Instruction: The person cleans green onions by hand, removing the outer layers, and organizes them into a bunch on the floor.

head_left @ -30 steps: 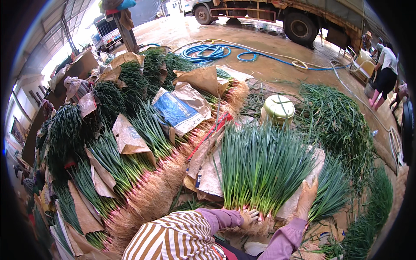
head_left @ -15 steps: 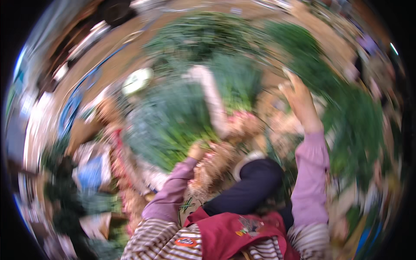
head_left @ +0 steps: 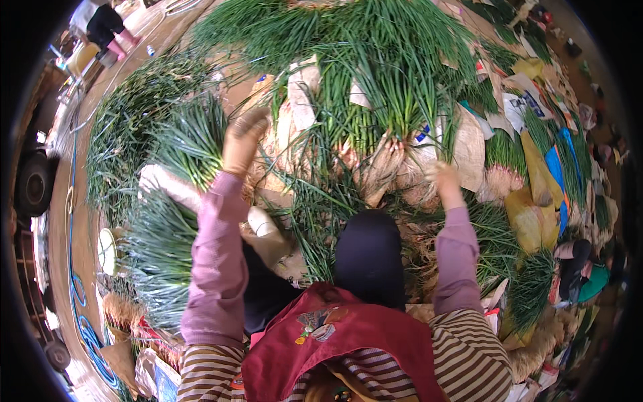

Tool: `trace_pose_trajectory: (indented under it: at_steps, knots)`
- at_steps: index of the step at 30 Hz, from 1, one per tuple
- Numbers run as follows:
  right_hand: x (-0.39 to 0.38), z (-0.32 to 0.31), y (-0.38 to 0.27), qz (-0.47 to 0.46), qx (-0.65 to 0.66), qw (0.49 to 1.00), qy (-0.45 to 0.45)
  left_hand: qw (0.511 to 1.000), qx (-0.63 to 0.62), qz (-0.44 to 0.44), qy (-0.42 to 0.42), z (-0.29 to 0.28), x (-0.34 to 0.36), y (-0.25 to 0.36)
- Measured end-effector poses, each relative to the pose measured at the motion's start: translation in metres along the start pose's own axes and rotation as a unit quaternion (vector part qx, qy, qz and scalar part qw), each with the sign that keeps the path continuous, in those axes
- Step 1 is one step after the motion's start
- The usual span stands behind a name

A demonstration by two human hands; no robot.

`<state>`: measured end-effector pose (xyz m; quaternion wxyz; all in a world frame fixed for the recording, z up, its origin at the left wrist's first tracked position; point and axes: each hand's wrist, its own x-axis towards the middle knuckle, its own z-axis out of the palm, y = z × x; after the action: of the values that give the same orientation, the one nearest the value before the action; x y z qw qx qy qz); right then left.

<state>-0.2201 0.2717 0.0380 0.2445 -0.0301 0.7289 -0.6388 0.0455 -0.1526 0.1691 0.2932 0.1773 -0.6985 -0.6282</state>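
Note:
My left hand (head_left: 242,144) is raised beside a bunch of green onions (head_left: 194,137); its fingers are stretched out and blurred, and I see nothing held in them. My right hand (head_left: 443,179) reaches forward over a pale woven sack (head_left: 469,157), with its fingers slightly apart and somewhat smeared. Whether it touches the sack or the leaves by it, I cannot tell. Ahead, between my hands, lies a large pile of green onions (head_left: 395,87), white ends toward me. Another green onion bunch (head_left: 161,251) rests to the left of my left forearm.
A white roll-like bundle (head_left: 169,187) separates the two left bunches. A round white-faced scale (head_left: 107,251) stands at the left, near a blue hose (head_left: 87,335). Yellow sacks (head_left: 532,218) and more onions lie at the right. Another person (head_left: 104,30) stands far left.
My view has turned to the right, so the left bunches sit farther left. My left hand has come off the onion bunch and lifted. My right hand remains stretched forward.

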Motion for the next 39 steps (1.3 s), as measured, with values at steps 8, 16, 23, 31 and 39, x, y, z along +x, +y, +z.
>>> trace_pose_trajectory:
  at_steps: [8, 16, 23, 31, 39]
  knots:
    - [0.004, 0.082, 0.006, -0.036, -0.296, 0.954, -0.04, 0.964, 0.164, -0.097, -0.185, 0.167, -0.063, -0.178]
    - [0.064, 0.126, 0.019, -0.079, -0.477, 0.865, 0.133, 0.783, 0.451, -0.037, -0.426, 0.19, -0.048, -0.247]
    - [0.12, 0.13, 0.0, 0.058, -0.305, 0.943, 0.12, 0.622, 0.491, -0.346, -0.503, 0.141, -0.101, -0.28]
    - [0.121, 0.059, -0.064, -0.132, 0.073, 0.974, -0.169, 0.683, 0.299, -0.425, -0.513, 0.087, -0.245, -0.344]
    - [0.129, 0.007, 0.003, -0.026, 0.022, 0.987, 0.16, 0.849, 0.317, -0.348, -0.241, 0.079, -0.162, -0.281]
